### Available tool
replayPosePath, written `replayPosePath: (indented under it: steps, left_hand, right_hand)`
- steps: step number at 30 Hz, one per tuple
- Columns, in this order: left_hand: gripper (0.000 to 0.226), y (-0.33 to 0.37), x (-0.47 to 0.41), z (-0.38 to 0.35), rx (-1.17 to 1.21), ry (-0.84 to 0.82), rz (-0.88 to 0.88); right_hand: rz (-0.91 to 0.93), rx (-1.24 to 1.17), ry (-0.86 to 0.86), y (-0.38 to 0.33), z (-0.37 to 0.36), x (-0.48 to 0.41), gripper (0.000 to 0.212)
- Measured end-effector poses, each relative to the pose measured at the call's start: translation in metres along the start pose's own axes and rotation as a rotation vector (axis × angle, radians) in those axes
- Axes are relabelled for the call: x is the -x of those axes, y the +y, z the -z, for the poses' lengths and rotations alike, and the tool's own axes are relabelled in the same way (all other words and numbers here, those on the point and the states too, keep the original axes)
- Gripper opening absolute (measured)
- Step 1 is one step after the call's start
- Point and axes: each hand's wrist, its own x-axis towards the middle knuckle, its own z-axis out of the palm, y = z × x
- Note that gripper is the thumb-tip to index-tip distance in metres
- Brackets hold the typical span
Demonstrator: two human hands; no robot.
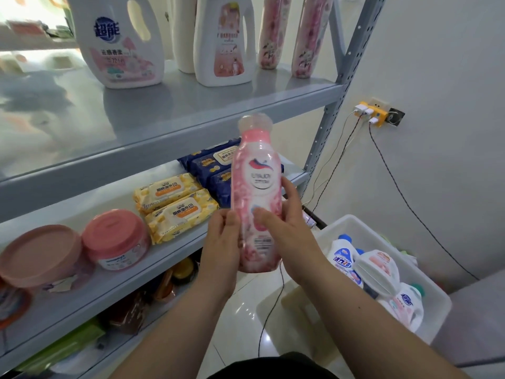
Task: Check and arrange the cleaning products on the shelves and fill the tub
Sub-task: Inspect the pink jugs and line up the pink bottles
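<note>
I see a plain pale wall (437, 64) on the right, a yellow socket adaptor (378, 113) fixed to it, cables (410, 210) trailing down, just beside the grey perforated shelving upright (335, 99). Glossy pale floor tiles (237, 302) reflect soft light.

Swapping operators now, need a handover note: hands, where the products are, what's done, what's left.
Left hand and right hand: both grip the pink bottle, upright, label toward camera, before the middle shelf.
Top shelf: detergent jugs and two similar pink bottles standing.
White tub, floor right: several detergent bottles inside, room left.
Done: tub partly filled. Left: check and place the held bottle, likely shelf or tub.
</note>
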Motion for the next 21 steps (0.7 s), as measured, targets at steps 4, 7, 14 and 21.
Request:
replayPosePath:
  steps: [4,7,14,21]
  left_hand:
    - [0.046,0.013,0.006,-0.013,-0.156,-0.109,-0.279]
    - [0.028,0.03,0.008,-0.022,-0.382,-0.233,-0.439]
    - [0.034,0.052,-0.015,-0.045,-0.554,-0.375,-0.47]
    - [0.061,0.061,-0.068,-0.076,-0.747,-0.354,-0.586]
  right_hand:
    - [0.008,-0.231,0.017,-0.011,0.007,-0.015,0.092]
    - [-0.145,-0.572,-0.044,-0.026,0.02,-0.023,0.086]
    - [-0.191,-0.715,0.008,-0.035,0.037,-0.04,0.073]
    - [-0.098,-0.67,-0.055,-0.055,0.071,-0.098,0.059]
